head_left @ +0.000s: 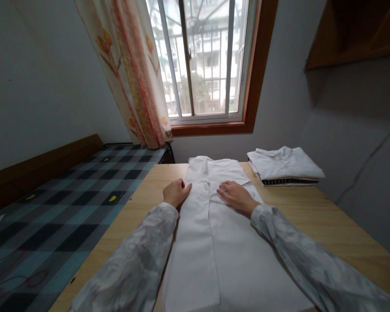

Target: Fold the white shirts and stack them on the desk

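A white shirt [247, 251] lies lengthwise on the wooden table [139, 203], one long side folded inward as a straight strip over the body. At the strip's left edge is my left hand [176, 193], closed, its fingers curled and the thumb on the cloth. My right hand [236, 197] rests palm down on the upper right part of the shirt, fingers stretched out and slightly bent. Some creased cloth shows around that hand. The near end of the shirt runs out of the bottom of the view.
A stack of folded clothes [286, 164], white on top with a dark striped layer below, sits at the table's back right. To the left is a bed with a checked cover [84, 190]. A curtain [133, 73] hangs beside the window [208, 65]; a wooden shelf [354, 39] juts out upper right.
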Demonstrator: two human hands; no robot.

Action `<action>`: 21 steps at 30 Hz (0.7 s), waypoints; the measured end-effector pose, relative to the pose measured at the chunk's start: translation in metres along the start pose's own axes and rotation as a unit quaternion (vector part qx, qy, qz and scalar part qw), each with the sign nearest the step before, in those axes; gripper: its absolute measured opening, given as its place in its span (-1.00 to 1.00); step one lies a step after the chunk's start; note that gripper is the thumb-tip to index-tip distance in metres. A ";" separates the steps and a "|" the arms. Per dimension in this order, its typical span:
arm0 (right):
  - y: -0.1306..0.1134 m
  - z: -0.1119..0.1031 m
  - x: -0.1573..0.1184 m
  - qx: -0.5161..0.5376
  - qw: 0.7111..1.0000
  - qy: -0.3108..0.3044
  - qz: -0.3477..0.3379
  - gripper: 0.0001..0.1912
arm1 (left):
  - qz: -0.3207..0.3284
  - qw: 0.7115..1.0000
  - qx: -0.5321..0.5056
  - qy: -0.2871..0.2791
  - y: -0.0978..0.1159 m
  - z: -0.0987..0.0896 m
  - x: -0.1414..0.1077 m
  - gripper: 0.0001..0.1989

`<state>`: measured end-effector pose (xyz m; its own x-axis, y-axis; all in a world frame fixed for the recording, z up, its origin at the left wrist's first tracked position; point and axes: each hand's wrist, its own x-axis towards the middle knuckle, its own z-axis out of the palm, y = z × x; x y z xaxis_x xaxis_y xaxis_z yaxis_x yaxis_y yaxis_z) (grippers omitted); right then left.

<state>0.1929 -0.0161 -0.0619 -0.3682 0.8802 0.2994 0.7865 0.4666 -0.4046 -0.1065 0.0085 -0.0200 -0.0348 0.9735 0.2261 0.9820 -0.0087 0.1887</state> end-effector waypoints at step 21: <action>-0.057 0.052 0.117 0.362 0.864 0.064 0.343 -0.60 | -0.066 0.966 -0.227 -0.105 -0.032 0.010 0.009 -0.56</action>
<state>0.0797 0.0647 -0.0489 0.1546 0.9763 -0.1511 0.2643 -0.1883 -0.9459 -0.1361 0.0199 -0.0339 -0.0679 0.9975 -0.0189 0.7878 0.0652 0.6125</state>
